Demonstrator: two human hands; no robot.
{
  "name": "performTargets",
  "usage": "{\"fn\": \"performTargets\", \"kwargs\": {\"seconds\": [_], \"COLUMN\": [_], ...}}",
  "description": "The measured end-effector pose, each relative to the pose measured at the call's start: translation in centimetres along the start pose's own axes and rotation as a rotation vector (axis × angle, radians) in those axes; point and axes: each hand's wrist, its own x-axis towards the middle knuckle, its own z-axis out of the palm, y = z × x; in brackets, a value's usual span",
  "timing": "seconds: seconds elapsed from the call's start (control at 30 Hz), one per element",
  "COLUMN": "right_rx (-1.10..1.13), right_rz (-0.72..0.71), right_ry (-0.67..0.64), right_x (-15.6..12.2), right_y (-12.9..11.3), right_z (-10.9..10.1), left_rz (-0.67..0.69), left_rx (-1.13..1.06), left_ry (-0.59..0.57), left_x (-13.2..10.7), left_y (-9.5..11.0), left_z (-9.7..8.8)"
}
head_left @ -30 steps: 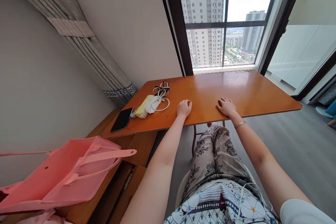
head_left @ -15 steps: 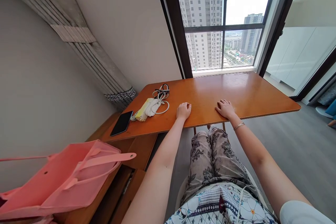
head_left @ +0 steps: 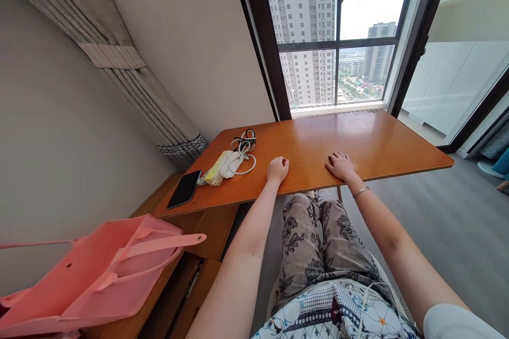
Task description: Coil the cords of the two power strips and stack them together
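Note:
My left hand (head_left: 278, 169) rests on the brown wooden table (head_left: 314, 143) near its front edge. Its fingers are curled into a loose fist, and nothing shows in them. To the right, my right hand (head_left: 340, 166) lies palm down on the same tabletop with fingers stretched out, holding nothing. Left of my left hand are a white and yellow power strip (head_left: 225, 165) and a bundle of white and black cables (head_left: 247, 144). A black phone (head_left: 184, 189) lies flat beside them, at the table's left end.
A pink bag (head_left: 107, 275) sits on a wooden cabinet (head_left: 217, 222) at the lower left. Behind the table is a window (head_left: 338, 45), with a gathered curtain (head_left: 119, 69) by the left wall. My legs (head_left: 314, 238) reach under the table's front edge.
Both hands stay in place on the table. My legs have shifted slightly, the knees moving a little to the left, and the view has moved very slightly.

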Motion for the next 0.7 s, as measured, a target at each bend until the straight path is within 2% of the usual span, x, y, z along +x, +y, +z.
{"fn": "performTargets", "kwargs": {"seconds": [0.7], "right_rx": [-0.010], "right_rz": [-0.004], "right_ry": [0.016], "right_x": [-0.19], "right_y": [-0.21], "right_z": [-0.18], "left_rz": [0.003], "left_rx": [-0.004], "left_ry": [0.000], "left_x": [0.02], "left_y": [-0.13], "left_z": [0.07]}}
